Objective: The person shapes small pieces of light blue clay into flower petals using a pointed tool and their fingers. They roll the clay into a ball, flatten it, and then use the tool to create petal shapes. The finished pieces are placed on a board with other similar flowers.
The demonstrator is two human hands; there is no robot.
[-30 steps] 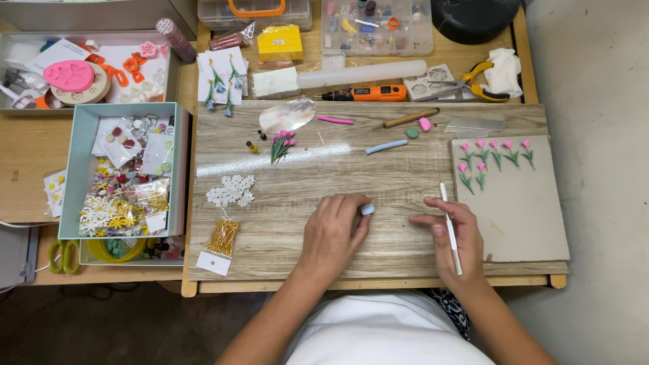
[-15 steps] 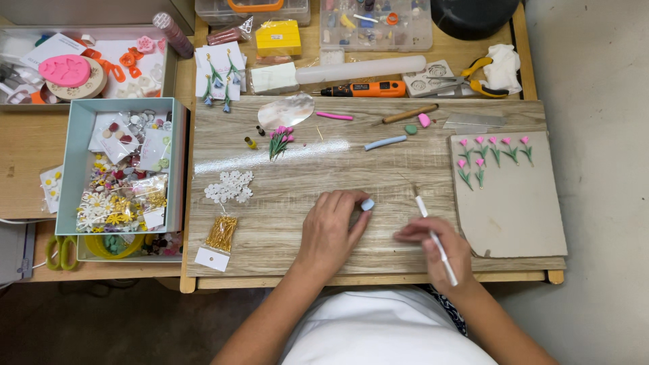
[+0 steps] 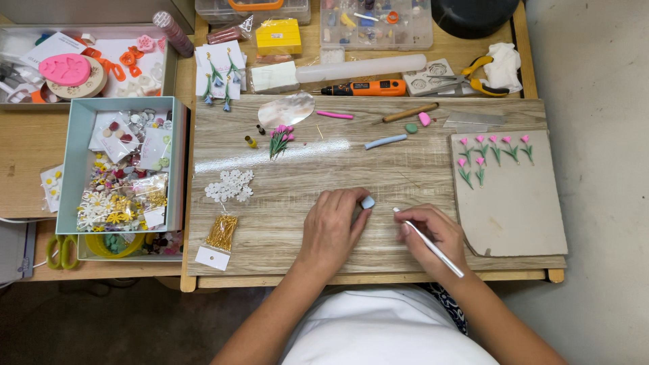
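Note:
My left hand (image 3: 334, 226) rests palm down on the wood-grain work board (image 3: 291, 223) and pinches a small pale blue clay piece (image 3: 368, 202) at its fingertips. My right hand (image 3: 436, 236) lies just to the right of it and holds a thin white stick tool (image 3: 428, 242), whose tip points up-left towards the blue piece. A pale blue clay roll (image 3: 386, 141) lies farther back on the board. A grey card (image 3: 510, 196) at the right carries several small pink clay flowers (image 3: 493, 149) with green stems.
A teal box (image 3: 81, 135) of small packets stands at the left. White clay flowers (image 3: 230, 184), a gold-pin packet (image 3: 221, 233), a pink flower bunch (image 3: 279, 138), an orange tool (image 3: 368, 88), a clear roller (image 3: 368, 68) and yellow pliers (image 3: 487, 84) lie around the board. Green scissors (image 3: 61, 251) sit front left.
My right hand has turned the white stick from upright to slanted, so its tip now points towards the blue piece. My left hand has stayed put.

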